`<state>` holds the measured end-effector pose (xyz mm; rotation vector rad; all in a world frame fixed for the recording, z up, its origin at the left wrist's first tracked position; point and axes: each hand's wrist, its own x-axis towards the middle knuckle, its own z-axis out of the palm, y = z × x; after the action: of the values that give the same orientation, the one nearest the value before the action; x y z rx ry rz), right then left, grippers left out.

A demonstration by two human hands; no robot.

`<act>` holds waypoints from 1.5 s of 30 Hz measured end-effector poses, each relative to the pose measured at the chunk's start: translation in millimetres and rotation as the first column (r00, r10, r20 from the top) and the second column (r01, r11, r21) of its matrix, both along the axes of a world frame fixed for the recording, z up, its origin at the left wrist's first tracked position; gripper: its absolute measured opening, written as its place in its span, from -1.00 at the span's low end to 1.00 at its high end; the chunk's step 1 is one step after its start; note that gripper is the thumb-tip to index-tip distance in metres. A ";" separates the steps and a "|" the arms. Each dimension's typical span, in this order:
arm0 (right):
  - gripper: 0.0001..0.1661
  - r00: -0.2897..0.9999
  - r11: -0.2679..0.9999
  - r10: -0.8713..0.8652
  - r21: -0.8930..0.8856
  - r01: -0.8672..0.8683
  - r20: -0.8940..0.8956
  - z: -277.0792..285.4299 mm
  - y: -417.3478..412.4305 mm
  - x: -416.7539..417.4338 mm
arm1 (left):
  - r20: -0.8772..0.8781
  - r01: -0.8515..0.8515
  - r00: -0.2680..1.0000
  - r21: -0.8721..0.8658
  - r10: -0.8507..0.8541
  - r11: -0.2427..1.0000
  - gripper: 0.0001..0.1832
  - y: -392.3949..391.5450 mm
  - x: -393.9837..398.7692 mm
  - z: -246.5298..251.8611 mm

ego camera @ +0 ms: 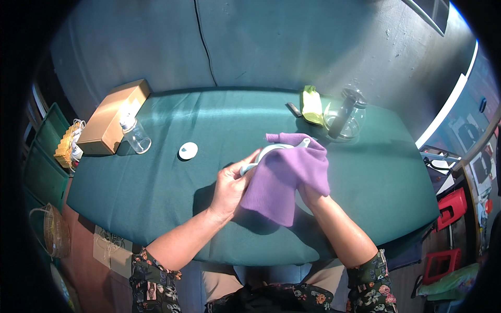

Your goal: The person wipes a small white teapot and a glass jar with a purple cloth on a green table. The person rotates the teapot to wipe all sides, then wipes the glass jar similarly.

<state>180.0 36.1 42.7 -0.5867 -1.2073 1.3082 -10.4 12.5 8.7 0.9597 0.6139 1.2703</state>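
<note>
My left hand [231, 188] grips the handle of a pale ceramic teapot [270, 148], whose rim and spout show above a purple cloth [278, 176]. The cloth drapes over the pot's front and right side. My right hand [312, 195] is mostly hidden beneath the cloth and presses it against the pot; only the wrist and the heel of the hand show. On the green-covered table [168, 203], left of the pot, lies a small round white lid [188, 150].
A cardboard box [113, 117] and a clear pump bottle [137, 136] stand at the left. At the back right are a glass jug [346, 121], a green-yellow packet [312, 105] and a small dark object [294, 110]. Red stools [451, 209] stand beyond the right edge.
</note>
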 end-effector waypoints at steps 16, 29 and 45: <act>-0.53 0.898 0.985 -0.152 0.135 0.105 0.413 -16.5 3.0 19.6 | -0.336 -0.127 0.845 0.630 0.417 0.766 -0.72 -0.7 -7.6 17.4; -0.09 0.980 0.955 -0.003 0.292 -0.057 0.200 -1.8 -3.1 2.5 | 0.119 0.041 0.993 -0.132 -0.026 0.990 -0.78 3.4 -7.9 12.7; -0.75 0.910 0.922 -0.386 0.098 0.374 0.153 -27.3 4.3 20.0 | -0.383 -0.131 0.816 0.606 0.432 0.784 -0.73 -2.3 -8.4 20.6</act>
<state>200.0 40.4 15.4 -0.8520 -1.1961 0.8975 -18.8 10.3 29.3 1.7874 0.8440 1.5251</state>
